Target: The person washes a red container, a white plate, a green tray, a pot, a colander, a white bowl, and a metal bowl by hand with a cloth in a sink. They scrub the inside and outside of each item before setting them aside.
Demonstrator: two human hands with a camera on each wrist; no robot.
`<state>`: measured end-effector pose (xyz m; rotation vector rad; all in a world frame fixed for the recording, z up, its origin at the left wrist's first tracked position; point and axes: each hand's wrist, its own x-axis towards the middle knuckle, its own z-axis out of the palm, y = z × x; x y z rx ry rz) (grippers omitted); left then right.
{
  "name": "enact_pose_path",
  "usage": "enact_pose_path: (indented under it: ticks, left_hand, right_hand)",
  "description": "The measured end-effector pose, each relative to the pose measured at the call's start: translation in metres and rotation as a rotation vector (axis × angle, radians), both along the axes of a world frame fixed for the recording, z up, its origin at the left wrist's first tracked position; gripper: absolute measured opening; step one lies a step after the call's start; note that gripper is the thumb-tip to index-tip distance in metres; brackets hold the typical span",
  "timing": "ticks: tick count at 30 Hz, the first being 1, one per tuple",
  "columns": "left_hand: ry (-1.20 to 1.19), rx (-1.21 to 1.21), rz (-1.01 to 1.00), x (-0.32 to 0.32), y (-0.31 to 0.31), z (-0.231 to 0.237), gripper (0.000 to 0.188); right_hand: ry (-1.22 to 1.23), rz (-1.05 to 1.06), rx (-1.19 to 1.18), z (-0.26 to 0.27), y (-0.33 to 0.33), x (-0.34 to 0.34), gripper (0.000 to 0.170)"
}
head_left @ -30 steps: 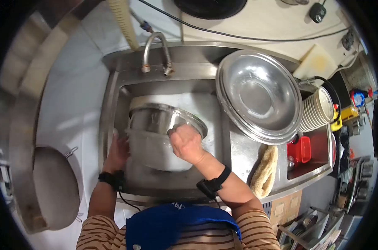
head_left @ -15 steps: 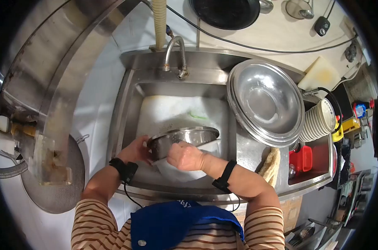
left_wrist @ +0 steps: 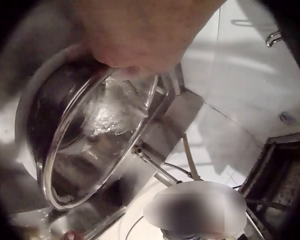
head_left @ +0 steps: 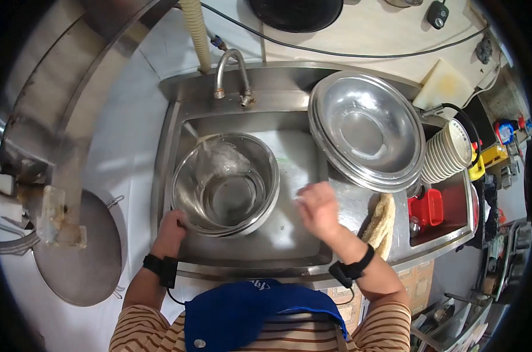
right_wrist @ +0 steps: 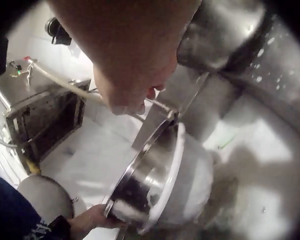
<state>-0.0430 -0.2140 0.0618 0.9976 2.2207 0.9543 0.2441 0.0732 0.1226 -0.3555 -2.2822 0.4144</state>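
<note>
The round silver steel bowl [head_left: 233, 198] sat inside a deep white bowl [right_wrist: 195, 185] in the rectangular silver steel sink [head_left: 289, 232], between the left hand [head_left: 171, 229] and the right hand [head_left: 320, 212]. Behind stood the curved silver metal tap [head_left: 220, 79]; to the right, stacked wide round silver steel basins [head_left: 363, 129], then nested small round cream bowls [head_left: 445, 155].

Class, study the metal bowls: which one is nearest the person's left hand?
The metal bowl in the sink, set inside a white bowl, with the left hand at its rim. The other metal bowls are stacked farther right, away from that hand.
</note>
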Motion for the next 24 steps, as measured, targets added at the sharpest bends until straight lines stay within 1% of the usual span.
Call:
enact_pose_path:
  ticks: [1, 2, 3, 4, 5, 6, 7, 8, 10, 11, 12, 13, 14, 15, 16, 17, 18, 19, 20, 21, 22, 24]
  left_hand:
    - [0.011, -0.001, 0.009, -0.007, -0.006, 0.002, 0.009]
    - [-0.201, 0.194, 0.134, -0.013, -0.007, 0.006, 0.012]
    - [-0.417, 0.390, 0.254, -0.015, -0.003, 0.012, 0.015]
    - [-0.415, 0.393, 0.251, -0.018, 0.001, 0.018, 0.015]
    - [-0.500, 0.410, 0.315, -0.016, 0.007, 0.034, 0.014]
    - [-0.585, 0.425, 0.377, -0.013, 0.010, 0.047, 0.015]
    - [-0.587, 0.424, 0.370, -0.012, 0.009, 0.052, 0.015]
    - [-0.646, 0.448, 0.461, -0.012, 0.008, 0.054, 0.017]
    - [-0.830, 0.490, 0.596, -0.009, 0.018, 0.058, 0.021]
    - [-0.948, 0.504, 0.651, -0.008, 0.022, 0.058, 0.023]
    - [-0.939, 0.486, 0.620, -0.014, 0.018, 0.050, 0.024]
    - [-0.927, 0.474, 0.597, -0.017, 0.016, 0.043, 0.025]
    - [-0.943, 0.462, 0.569, -0.011, 0.025, 0.043, 0.025]
    - [-0.909, 0.449, 0.604, -0.002, 0.031, 0.051, 0.022]
    - [-0.871, 0.438, 0.643, 0.008, 0.036, 0.063, 0.019]
    - [-0.856, 0.446, 0.648, 0.029, 0.050, 0.088, 0.018]
    - [-0.863, 0.444, 0.631, 0.019, 0.043, 0.078, 0.018]
    - [-0.836, 0.466, 0.532, 0.000, 0.029, 0.059, 0.020]
    - [-0.808, 0.485, 0.434, -0.010, 0.023, 0.048, 0.023]
    - [-0.803, 0.469, 0.387, 0.005, 0.035, 0.064, 0.032]
    - [-0.810, 0.467, 0.373, 0.021, 0.047, 0.081, 0.032]
    - [-0.790, 0.503, 0.249, 0.054, 0.068, 0.117, 0.036]
  right_hand:
    - [-0.038, -0.100, -0.087, 0.000, 0.006, 0.009, 0.016]
    - [-0.076, -0.203, -0.172, -0.001, 0.011, 0.017, 0.015]
    - [-0.069, -0.201, -0.169, -0.002, 0.016, 0.023, 0.015]
    - [-0.066, -0.257, -0.253, -0.003, 0.020, 0.029, 0.012]
    - [-0.064, -0.315, -0.339, -0.005, 0.022, 0.033, 0.010]
    - [-0.062, -0.319, -0.337, -0.006, 0.021, 0.034, 0.010]
    - [-0.029, -0.322, -0.546, -0.007, 0.021, 0.035, 0.010]
    - [0.009, -0.331, -0.751, -0.009, 0.021, 0.038, 0.011]
    - [0.093, -0.229, -0.793, -0.016, 0.017, 0.029, 0.016]
    - [0.051, -0.192, -0.950, -0.006, 0.012, 0.021, 0.021]
    - [0.066, -0.146, -1.151, -0.008, 0.007, 0.010, 0.031]
    - [0.026, -0.124, -1.151, 0.003, 0.001, -0.001, 0.041]
    - [0.031, -0.052, -1.261, 0.014, -0.005, -0.011, 0.050]
    - [-0.051, -0.079, -1.180, 0.013, -0.009, -0.020, 0.046]
    - [-0.083, -0.184, -1.086, 0.032, -0.015, -0.021, 0.041]
    - [-0.035, -0.195, -1.103, 0.032, -0.014, -0.021, 0.034]
    - [0.013, -0.206, -1.117, 0.031, -0.014, -0.019, 0.028]
    - [0.019, -0.224, -1.112, 0.032, -0.015, -0.017, 0.028]
    - [0.115, -0.241, -1.158, 0.033, -0.019, -0.013, 0.019]
    - [0.214, -0.256, -1.198, 0.038, -0.020, -0.007, 0.013]
    - [0.220, -0.270, -1.192, 0.045, -0.021, 0.000, 0.013]
    - [0.717, -0.026, -1.540, 0.080, -0.026, 0.012, 0.009]
